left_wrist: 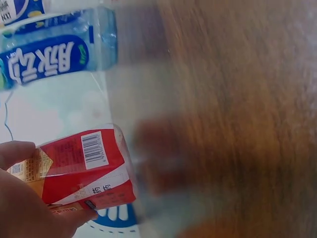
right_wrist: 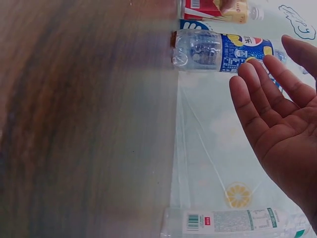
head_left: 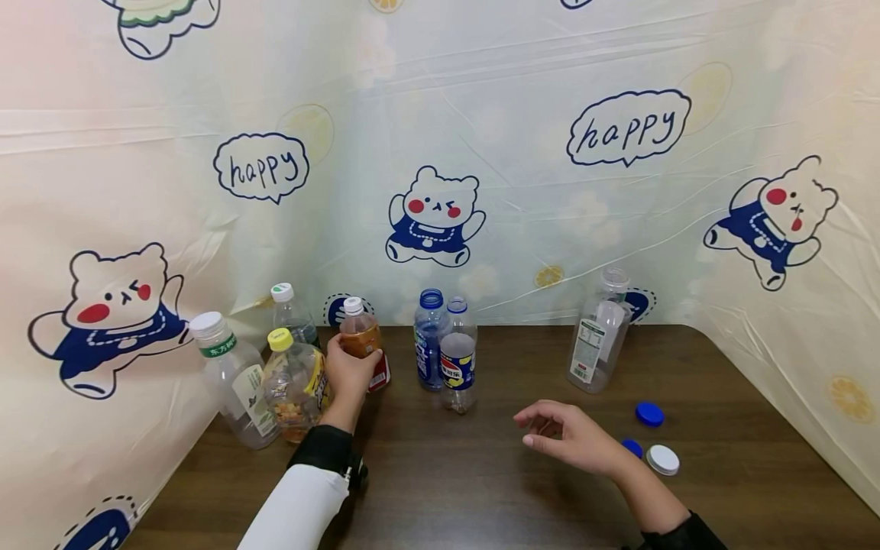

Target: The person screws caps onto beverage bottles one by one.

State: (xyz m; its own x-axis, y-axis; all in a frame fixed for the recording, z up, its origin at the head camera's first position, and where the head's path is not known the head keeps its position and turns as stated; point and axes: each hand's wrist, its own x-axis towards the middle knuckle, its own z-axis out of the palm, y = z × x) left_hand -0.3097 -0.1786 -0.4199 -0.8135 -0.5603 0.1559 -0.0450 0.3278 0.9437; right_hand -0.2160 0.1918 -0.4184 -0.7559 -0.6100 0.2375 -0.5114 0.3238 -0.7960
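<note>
Seven transparent plastic bottles: four capped, three open-necked. Three white screw caps and one yellow screw cap sit on bottles; two round blue plastic caps and one round white plastic cap lie loose.

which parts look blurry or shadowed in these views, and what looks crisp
Head: mostly sharp, soft shadow on the dark brown wooden table near the bare right hand; left wrist: table blurred with a smeary reddish reflection, red-labelled plastic bottle crisper; right wrist: table blurred too, hand clearer.

"happy" x2 (bkdrop), "东方" (far-L btl), "可乐" (clr ctr btl)
</note>
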